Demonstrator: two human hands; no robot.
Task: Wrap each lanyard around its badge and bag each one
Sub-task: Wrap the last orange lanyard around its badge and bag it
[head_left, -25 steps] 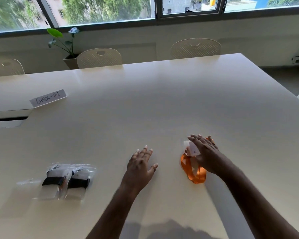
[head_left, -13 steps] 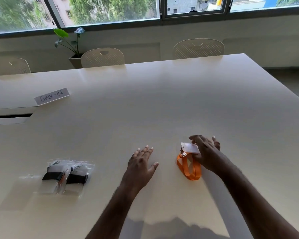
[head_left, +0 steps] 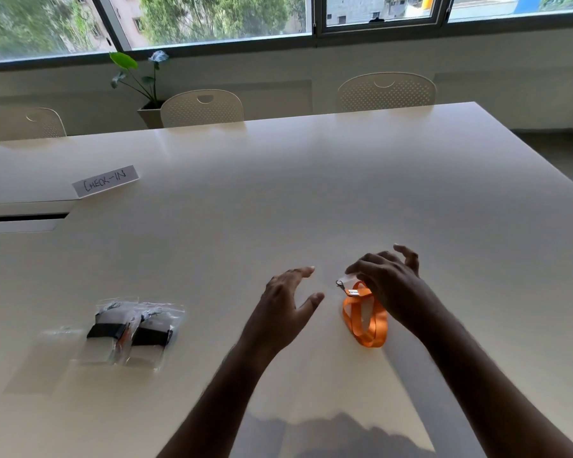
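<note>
Right hand [head_left: 389, 279] just lifted the badge [head_left: 347, 278] off the counter [head_left: 311, 193], pinching it, orange lanyard [head_left: 366, 320] dangling near right. Left hand [head_left: 286, 302] rose too, fingers loose, holding nothing. Wrapping's probably next.

white paper strip [head_left: 105, 180] on table [head_left: 311, 193], apparently handwritten "CHECK-IN"

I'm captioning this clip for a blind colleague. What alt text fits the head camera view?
A person's right hand pinches a clear badge clipped to an orange lanyard on a white table; the left hand hovers open beside it. Two bagged badges lie to the left.
</note>
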